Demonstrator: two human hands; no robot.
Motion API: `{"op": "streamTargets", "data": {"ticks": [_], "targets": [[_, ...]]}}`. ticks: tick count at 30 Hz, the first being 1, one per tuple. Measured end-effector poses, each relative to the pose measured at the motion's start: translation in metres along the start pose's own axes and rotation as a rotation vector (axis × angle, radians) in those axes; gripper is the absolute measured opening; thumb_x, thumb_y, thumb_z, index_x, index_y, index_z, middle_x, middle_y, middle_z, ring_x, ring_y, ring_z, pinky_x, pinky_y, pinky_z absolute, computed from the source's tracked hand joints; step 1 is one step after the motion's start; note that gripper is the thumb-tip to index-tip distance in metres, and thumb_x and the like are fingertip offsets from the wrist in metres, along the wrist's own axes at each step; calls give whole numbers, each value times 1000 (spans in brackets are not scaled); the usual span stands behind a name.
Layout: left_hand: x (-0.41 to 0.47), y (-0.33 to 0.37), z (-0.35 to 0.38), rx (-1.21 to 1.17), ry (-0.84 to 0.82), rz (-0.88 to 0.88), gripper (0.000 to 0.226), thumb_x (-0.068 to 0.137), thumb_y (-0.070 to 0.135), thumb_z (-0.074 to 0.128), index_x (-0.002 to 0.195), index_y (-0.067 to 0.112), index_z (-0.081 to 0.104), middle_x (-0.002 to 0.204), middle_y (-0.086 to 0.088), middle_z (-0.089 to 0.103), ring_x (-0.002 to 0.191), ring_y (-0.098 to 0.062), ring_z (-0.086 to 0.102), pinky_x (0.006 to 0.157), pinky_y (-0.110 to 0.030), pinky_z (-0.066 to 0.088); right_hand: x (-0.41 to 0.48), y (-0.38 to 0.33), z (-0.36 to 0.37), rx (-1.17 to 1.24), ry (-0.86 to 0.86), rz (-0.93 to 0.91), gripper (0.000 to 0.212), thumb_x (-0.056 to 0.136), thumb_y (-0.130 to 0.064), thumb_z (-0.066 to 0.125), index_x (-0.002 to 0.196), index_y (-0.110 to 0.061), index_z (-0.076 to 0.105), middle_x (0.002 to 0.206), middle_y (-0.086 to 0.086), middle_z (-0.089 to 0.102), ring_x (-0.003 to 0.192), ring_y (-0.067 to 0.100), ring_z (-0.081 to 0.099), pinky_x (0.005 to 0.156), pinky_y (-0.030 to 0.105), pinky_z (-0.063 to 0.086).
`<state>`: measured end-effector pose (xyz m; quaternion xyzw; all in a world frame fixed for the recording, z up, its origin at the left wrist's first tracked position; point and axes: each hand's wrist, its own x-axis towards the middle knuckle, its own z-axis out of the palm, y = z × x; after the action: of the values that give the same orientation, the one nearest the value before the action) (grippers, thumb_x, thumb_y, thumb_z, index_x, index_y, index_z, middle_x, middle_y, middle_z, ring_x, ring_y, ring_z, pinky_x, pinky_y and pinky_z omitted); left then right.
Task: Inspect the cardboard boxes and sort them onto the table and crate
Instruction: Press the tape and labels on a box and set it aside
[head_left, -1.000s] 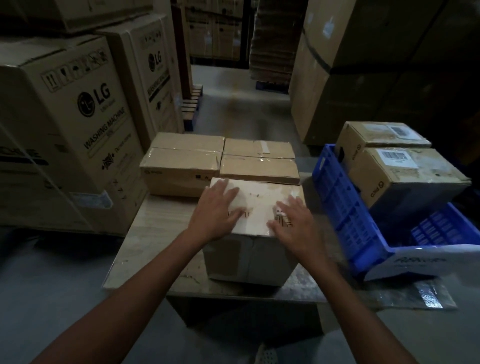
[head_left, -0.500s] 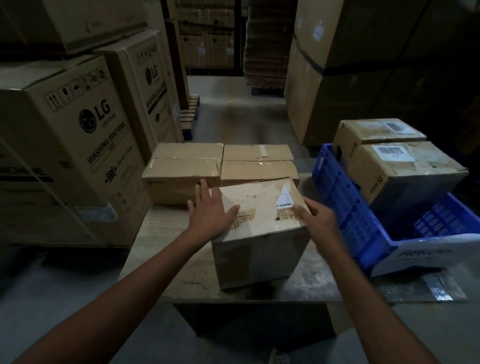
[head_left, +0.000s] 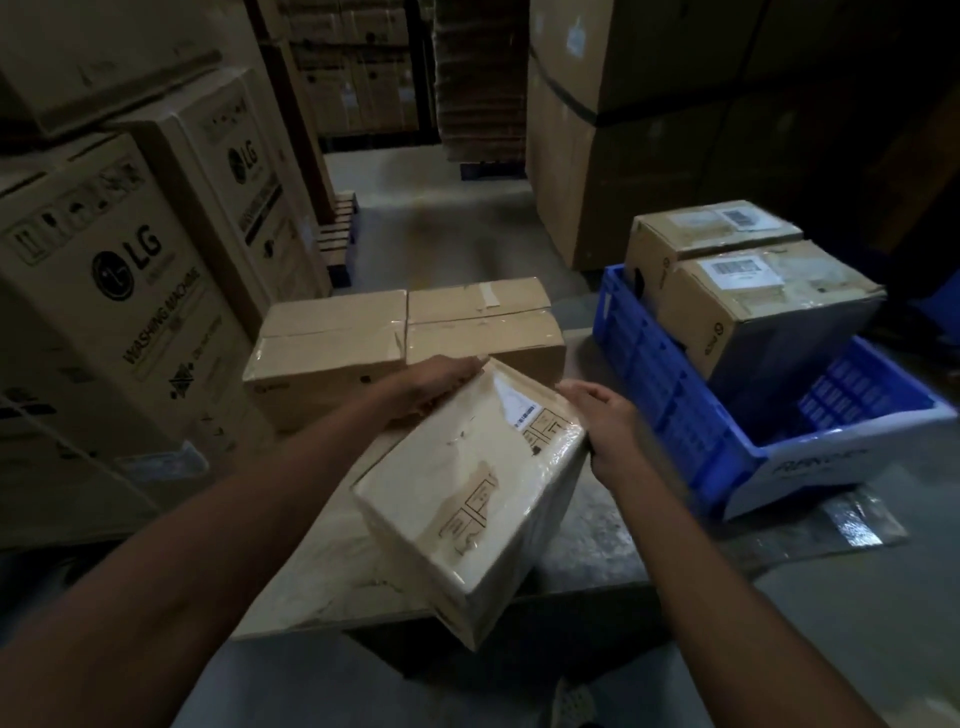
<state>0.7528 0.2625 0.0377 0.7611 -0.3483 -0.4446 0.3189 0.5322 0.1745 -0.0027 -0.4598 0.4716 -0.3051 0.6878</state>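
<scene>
- The left grip (head_left: 431, 384) and the right grip (head_left: 605, 421) both grasp the pale cardboard box (head_left: 467, 499), at its far and right edges.
- It is tilted over the table (head_left: 597, 535), near the blue crate (head_left: 675, 410).

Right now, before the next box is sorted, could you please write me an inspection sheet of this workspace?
Surface: table, top stained and scratched.
Job's things: tilted cardboard box, near corner past the table's front edge; left box and right box, closed, side by side at the table's back; blue crate right of the table, holding near labelled box and far labelled box.
Clutter: silvery sheet on the floor by the crate.
Grips: left grip holds the tilted box's far corner; right grip holds its right edge.
Cables: nothing seen.
Surroundings: LG washing machine cartons at left, tall cartons behind the crate, dim light.
</scene>
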Motion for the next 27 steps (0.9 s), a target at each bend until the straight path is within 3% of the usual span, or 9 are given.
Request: {"op": "streamTargets", "data": {"ticks": [3,5,9,14,17,19,22,25,27], "targets": [[-1,-13,23,-408,59,5,33,102,40,52,95,12,69,92,-11,73,86,-26,71,84,-35,58,-8,3,8,-10,250,49,26,99,-25,57,112,-7,72,95,4,71,71,16,66,62,28,52],[-14,-14,32,-527,22,-33,37,105,39,43,90,12,65,73,-5,71,64,-16,70,63,-24,58,-11,6,12,107,212,175,38,103,-28,43,120,-3,67,84,3,67,70,15,59,69,30,47],[-40,-23,30,-627,-72,-49,52,104,52,36,95,9,66,78,-10,72,70,-21,71,64,-29,60,-21,8,16,302,84,364,33,96,-34,47,68,-16,53,48,4,57,50,23,58,54,28,45],[-54,-20,23,-821,-29,15,79,95,72,37,128,5,61,113,-21,69,103,-36,68,94,-48,52,-30,-10,13,389,-128,191,28,95,-26,49,69,-17,54,56,2,54,47,16,56,46,23,49],[-57,-22,13,-956,-20,-39,83,92,74,42,136,4,57,134,-26,59,124,-45,57,112,-57,37,-29,-15,14,239,-208,4,17,99,-20,52,104,-15,67,84,4,68,70,17,67,61,30,56],[-63,-23,12,-973,-6,-38,73,94,68,45,132,8,62,132,-24,61,123,-43,58,113,-55,37,-31,-11,16,160,-210,-127,29,100,-19,54,127,-17,64,105,7,71,85,22,70,71,35,58],[-72,-33,23,-887,33,7,59,96,57,50,128,9,64,121,-21,69,113,-38,66,103,-47,48,-41,-2,18,129,-90,-191,39,97,-17,58,135,-20,57,118,9,69,100,27,71,79,39,60],[-81,-48,38,-813,82,28,41,98,41,50,125,13,64,111,-17,73,96,-30,71,87,-39,54,-46,19,16,172,-92,-78,44,96,-18,60,139,-22,53,122,12,66,107,31,69,87,47,59],[-84,-62,41,-830,69,88,35,97,32,50,129,21,60,119,-17,69,100,-31,69,88,-41,54,-50,34,13,206,-143,4,53,88,-23,66,139,-27,51,127,14,66,112,35,68,95,59,54]]}}
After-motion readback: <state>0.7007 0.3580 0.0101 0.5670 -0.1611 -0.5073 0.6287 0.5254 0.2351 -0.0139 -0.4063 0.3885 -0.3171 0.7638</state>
